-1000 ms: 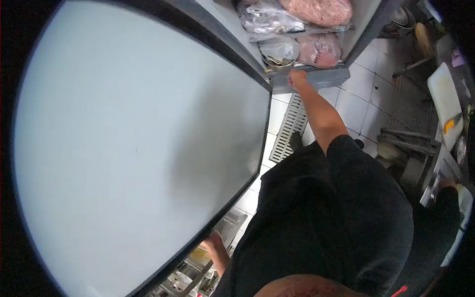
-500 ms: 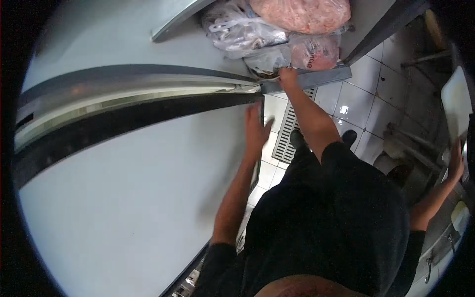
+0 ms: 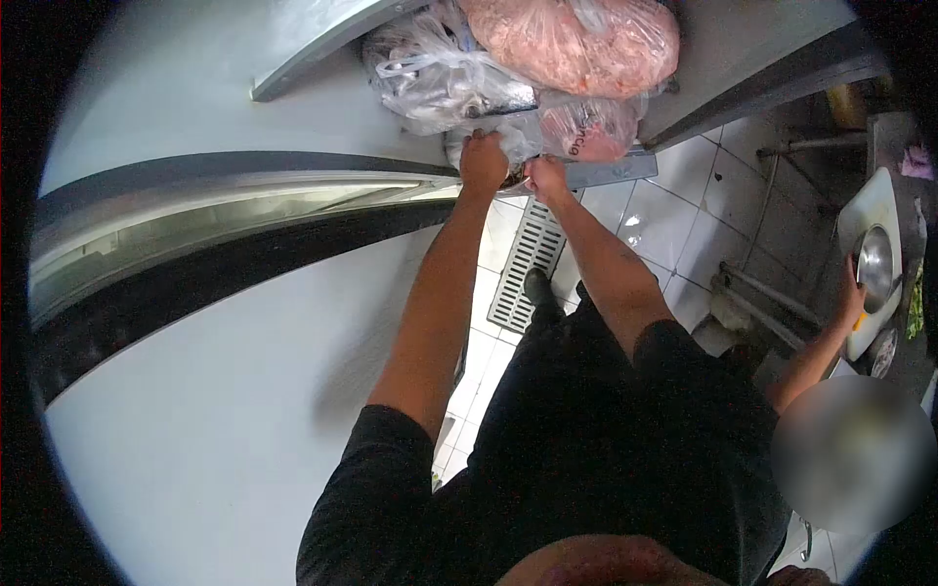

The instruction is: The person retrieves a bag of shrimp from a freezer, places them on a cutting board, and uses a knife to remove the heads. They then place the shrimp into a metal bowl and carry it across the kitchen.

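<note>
At the front edge of the freezer or fridge compartment, my left hand [image 3: 484, 166] is closed on a clear plastic bag [image 3: 520, 129] at the bottom of the pile. Close beside it, my right hand [image 3: 547, 180] has its fingers closed at the same bag's near edge. Something brownish shows between the hands, too small to make out. Above lie a knotted plastic bag of silvery fish [image 3: 440, 78], a large bag of pale pink ground meat [image 3: 576, 44] and a smaller pink bag with printed letters [image 3: 589, 129].
The white door [image 3: 244, 342] stands open on my left. Below are white floor tiles [image 3: 625, 220] and a drain grate [image 3: 528, 264]. On the right, a co-worker's hand [image 3: 848, 293] touches a metal bowl [image 3: 879, 266] over a white cutting board [image 3: 870, 210].
My left hand has moved up from beside the door edge onto the plastic bag. My right hand stays at the bag's edge. On the right, a metal bowl has come into view.
</note>
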The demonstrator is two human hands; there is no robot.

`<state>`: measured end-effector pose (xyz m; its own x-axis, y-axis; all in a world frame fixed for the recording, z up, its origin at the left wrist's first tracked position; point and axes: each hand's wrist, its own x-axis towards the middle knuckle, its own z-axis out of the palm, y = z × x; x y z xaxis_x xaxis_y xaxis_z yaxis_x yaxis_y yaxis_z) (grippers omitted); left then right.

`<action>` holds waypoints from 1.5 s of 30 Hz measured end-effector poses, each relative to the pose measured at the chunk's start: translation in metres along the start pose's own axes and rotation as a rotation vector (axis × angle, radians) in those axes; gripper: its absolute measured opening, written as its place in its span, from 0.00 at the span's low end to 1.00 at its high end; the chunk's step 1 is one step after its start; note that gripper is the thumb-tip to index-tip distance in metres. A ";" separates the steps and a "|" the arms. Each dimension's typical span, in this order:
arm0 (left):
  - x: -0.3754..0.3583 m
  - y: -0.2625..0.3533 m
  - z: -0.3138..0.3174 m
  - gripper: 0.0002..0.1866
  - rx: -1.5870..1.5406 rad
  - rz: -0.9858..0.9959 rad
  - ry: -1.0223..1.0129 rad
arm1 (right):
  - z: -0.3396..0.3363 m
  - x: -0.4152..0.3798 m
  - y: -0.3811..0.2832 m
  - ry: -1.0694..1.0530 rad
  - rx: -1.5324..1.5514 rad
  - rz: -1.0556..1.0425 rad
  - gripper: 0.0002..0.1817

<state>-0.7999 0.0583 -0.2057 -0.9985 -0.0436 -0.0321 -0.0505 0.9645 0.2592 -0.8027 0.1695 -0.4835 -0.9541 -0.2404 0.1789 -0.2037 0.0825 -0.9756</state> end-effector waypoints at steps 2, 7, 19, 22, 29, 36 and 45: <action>-0.010 0.004 -0.006 0.16 -0.119 -0.057 -0.004 | 0.003 -0.004 0.015 -0.061 0.067 0.234 0.08; -0.061 0.027 -0.021 0.15 -0.345 -0.063 -0.054 | -0.041 -0.017 -0.150 0.124 0.161 0.700 0.11; -0.120 0.176 -0.080 0.14 -0.628 0.222 -0.127 | -0.160 -0.104 -0.254 0.634 0.666 0.891 0.02; -0.114 0.219 -0.093 0.15 -0.702 0.300 -0.174 | -0.205 -0.114 -0.264 0.729 0.683 0.859 0.02; -0.090 0.320 -0.096 0.15 -0.767 0.408 -0.338 | -0.324 -0.117 -0.316 0.875 0.729 0.745 0.01; -0.030 0.453 -0.122 0.16 -0.839 0.494 -0.515 | -0.443 -0.110 -0.367 1.058 0.723 0.672 0.08; 0.062 0.641 -0.184 0.15 -1.035 0.738 -0.651 | -0.593 -0.075 -0.437 1.371 0.778 0.418 0.05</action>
<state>-0.8982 0.6261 0.1358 -0.6294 0.7747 0.0611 0.1933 0.0800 0.9779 -0.7724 0.7250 0.0054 -0.4672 0.6990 -0.5415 -0.1466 -0.6652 -0.7321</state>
